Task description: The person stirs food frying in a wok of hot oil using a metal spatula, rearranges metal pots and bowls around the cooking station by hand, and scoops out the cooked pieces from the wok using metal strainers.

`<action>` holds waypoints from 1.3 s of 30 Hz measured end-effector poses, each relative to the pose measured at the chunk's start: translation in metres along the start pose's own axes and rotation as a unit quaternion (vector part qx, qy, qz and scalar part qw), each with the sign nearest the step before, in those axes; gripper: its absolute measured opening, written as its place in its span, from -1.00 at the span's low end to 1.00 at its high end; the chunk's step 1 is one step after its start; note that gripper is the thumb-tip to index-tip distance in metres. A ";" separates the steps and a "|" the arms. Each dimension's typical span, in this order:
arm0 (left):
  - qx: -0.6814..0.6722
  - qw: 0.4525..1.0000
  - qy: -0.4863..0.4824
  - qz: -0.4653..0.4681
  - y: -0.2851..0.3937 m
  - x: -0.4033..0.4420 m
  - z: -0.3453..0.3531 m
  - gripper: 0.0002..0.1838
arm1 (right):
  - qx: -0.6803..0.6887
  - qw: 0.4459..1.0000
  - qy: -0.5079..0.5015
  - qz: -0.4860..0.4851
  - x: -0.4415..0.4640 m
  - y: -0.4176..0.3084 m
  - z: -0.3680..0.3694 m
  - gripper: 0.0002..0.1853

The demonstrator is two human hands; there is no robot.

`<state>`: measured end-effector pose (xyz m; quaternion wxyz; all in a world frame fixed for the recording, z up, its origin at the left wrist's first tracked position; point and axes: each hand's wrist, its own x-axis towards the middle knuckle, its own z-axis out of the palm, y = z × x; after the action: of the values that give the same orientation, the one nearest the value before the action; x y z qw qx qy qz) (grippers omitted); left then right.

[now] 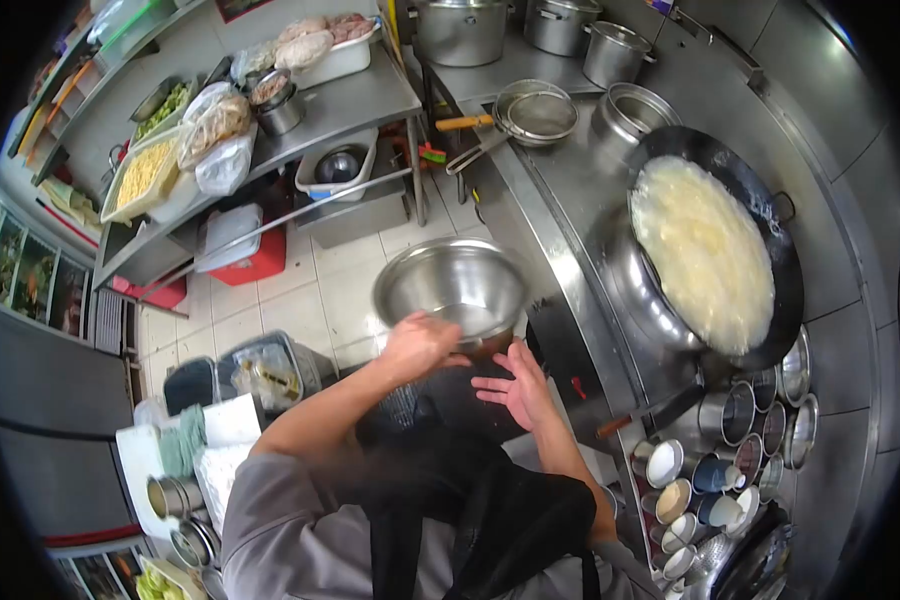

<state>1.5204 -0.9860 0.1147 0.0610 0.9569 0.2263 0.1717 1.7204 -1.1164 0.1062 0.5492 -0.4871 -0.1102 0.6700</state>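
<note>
A large stainless steel mixing bowl (405, 285) is in front of me, its inside bare metal where I can see it. My left hand (422, 345) is at the bowl's near left rim, partly over the opening. Its fingers look curled but are smeared by motion, so I cannot tell whether they hold anything. My right hand (520, 388) is just below the near right side of the bowl, palm turned inward and fingers spread, with nothing in it. What supports the bowl is hidden.
A black wok (788, 270) of foaming pale liquid (705, 255) sits on the steel range at right. Strainers (538, 118) lie beyond it. Seasoning containers (665, 463) crowd the lower right. At left, a steel table (365, 95) bears noodles (148, 172) and bagged food; a bin (315, 360) stands below.
</note>
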 end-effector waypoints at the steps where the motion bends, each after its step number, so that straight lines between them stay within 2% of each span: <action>1: -0.012 0.999 -0.005 0.048 -0.016 0.025 -0.001 -0.55 | 0.007 1.000 0.013 -0.009 0.022 -0.012 0.012 -0.12; 4: 0.023 0.987 -0.010 0.156 -0.059 0.093 0.002 -0.64 | 0.038 0.997 0.052 -0.053 0.083 -0.047 0.028 -0.17; 7: 0.052 0.974 0.009 0.219 -0.102 0.150 0.023 -0.71 | 0.098 0.984 0.117 -0.097 0.147 -0.068 0.027 -0.62; 9: 0.056 0.969 -0.007 0.240 -0.127 0.181 0.035 -0.74 | 0.139 0.976 0.126 -0.110 0.190 -0.078 0.016 -0.75; 10: 0.062 0.968 -0.064 0.233 -0.138 0.196 0.038 -0.74 | 0.147 0.973 0.132 -0.115 0.212 -0.081 0.010 -0.79; 13: -0.100 0.953 -0.030 0.284 -0.182 0.241 0.025 -0.72 | 0.175 0.961 0.171 -0.126 0.271 -0.100 0.003 -0.75; 14: -0.158 0.943 0.010 0.291 -0.197 0.257 0.013 -0.64 | 0.174 0.958 0.171 -0.152 0.283 -0.111 0.008 -0.67; 16: -0.225 0.952 0.075 0.196 -0.248 0.294 -0.004 -0.56 | 0.163 0.953 0.195 -0.166 0.305 -0.130 0.016 -0.65; 17: -0.210 0.963 0.122 0.116 -0.285 0.314 -0.002 -0.57 | 0.156 0.950 0.210 -0.168 0.312 -0.135 0.019 -0.64; 18: -0.191 0.967 0.166 0.036 -0.326 0.335 0.005 -0.57 | 0.157 0.947 0.229 -0.162 0.321 -0.138 0.018 -0.55; 19: -0.163 0.968 0.180 -0.061 -0.369 0.354 0.020 -0.54 | 0.162 0.943 0.240 -0.165 0.329 -0.143 0.019 -0.56; 20: -0.119 0.966 0.211 -0.095 -0.412 0.372 0.039 -0.49 | 0.170 0.937 0.252 -0.171 0.339 -0.148 0.021 -0.57; 21: -0.110 0.967 0.165 -0.160 -0.453 0.386 0.068 -0.47 | 0.180 0.930 0.266 -0.177 0.348 -0.151 0.023 -0.59; 23: -0.095 0.974 0.050 -0.197 -0.513 0.410 0.119 -0.44 | 0.194 0.911 0.308 -0.196 0.367 -0.156 0.032 -0.58; 25: -0.218 0.942 -0.124 -0.221 -0.558 0.429 0.170 -0.45 | 0.191 0.886 0.365 -0.214 0.381 -0.162 0.048 -0.60; 26: -0.273 0.909 -0.213 -0.232 -0.571 0.435 0.187 -0.45 | 0.201 0.863 0.398 -0.235 0.390 -0.166 0.062 -0.64; 28: -0.497 0.774 -0.304 -0.248 -0.577 0.439 0.201 -0.54 | 0.214 0.840 0.441 -0.235 0.398 -0.162 0.066 -0.66; 31: -0.604 0.694 -0.314 -0.237 -0.579 0.441 0.193 -0.65 | 0.252 0.798 0.493 -0.239 0.420 -0.172 0.090 -0.72; 37: -0.635 0.652 -0.339 -0.237 -0.606 0.455 0.146 -0.73 | 0.255 0.738 0.560 -0.276 0.439 -0.176 0.108 -0.79; 39: -0.640 0.647 -0.333 -0.247 -0.626 0.465 0.117 -0.72 | 0.259 0.738 0.562 -0.267 0.453 -0.187 0.111 -0.79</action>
<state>1.6937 -0.2223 0.0235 0.7695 0.5815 0.2524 -0.0776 1.7873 -0.6222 0.0487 0.7727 -0.5646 0.2714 0.1027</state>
